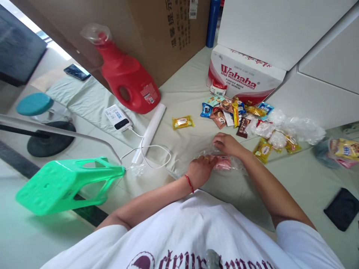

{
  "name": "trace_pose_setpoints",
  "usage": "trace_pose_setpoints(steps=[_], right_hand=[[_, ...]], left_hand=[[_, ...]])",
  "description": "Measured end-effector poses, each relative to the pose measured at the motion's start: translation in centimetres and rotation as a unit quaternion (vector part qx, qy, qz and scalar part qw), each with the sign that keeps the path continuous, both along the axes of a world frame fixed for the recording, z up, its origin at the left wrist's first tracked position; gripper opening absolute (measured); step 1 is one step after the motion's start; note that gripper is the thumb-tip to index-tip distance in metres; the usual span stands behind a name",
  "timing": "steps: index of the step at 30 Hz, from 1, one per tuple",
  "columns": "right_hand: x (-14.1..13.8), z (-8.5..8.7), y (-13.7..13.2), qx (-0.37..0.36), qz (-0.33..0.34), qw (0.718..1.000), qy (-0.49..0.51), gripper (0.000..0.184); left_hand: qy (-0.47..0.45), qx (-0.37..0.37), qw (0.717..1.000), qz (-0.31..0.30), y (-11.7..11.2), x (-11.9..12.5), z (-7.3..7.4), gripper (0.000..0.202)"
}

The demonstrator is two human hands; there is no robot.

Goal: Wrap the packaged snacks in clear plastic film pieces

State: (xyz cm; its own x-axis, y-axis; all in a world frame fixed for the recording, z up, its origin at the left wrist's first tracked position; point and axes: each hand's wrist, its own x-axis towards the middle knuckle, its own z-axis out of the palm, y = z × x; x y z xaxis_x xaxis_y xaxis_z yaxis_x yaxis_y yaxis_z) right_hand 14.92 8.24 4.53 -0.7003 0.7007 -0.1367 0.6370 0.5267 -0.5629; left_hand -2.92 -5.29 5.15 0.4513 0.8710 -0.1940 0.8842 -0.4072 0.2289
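Note:
A pink packet lies in front of my body on a sheet of clear plastic film. My left hand, with a red string on the wrist, rests flat over the packet's left end, fingers stretched out. Just beyond the packet, my right hand has its fingers curled together on the film's far part. Beyond the hands sits a yellow wrapped snack, apart from a pile of wrapped snacks. Several bubble-wrapped snacks lie right of that pile.
A white Wahaha carton backs the pile. On the left are a red jug, a white film roll, a white power bank with its cable, and a green plastic stool on its side. A dark pouch lies far right.

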Motion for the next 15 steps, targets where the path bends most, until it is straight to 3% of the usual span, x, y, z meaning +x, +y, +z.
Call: trace_pose_setpoints(steps=[3, 6, 11, 15], right_hand=[[-0.3, 0.7, 0.1, -0.019, -0.026, 0.999, -0.030, 0.020], [-0.2, 1.6, -1.1, 0.014, -0.040, 0.997, -0.063, 0.022], [0.5, 2.2, -6.2, 0.078, -0.092, 0.991, -0.057, 0.031], [0.7, 0.6, -10.2, 0.098, -0.092, 0.991, 0.001, 0.035]], left_hand=[[-0.006, -0.013, 1.000, 0.004, 0.0, 0.0, 0.0, 0.048], [-0.040, -0.001, 0.999, 0.020, -0.2, 0.0, -0.4, 0.049], [-0.164, -0.026, 0.980, 0.105, -0.2, -0.5, -1.6, 0.039], [-0.214, -0.042, 0.963, 0.156, 0.4, -1.6, -2.1, 0.027]])
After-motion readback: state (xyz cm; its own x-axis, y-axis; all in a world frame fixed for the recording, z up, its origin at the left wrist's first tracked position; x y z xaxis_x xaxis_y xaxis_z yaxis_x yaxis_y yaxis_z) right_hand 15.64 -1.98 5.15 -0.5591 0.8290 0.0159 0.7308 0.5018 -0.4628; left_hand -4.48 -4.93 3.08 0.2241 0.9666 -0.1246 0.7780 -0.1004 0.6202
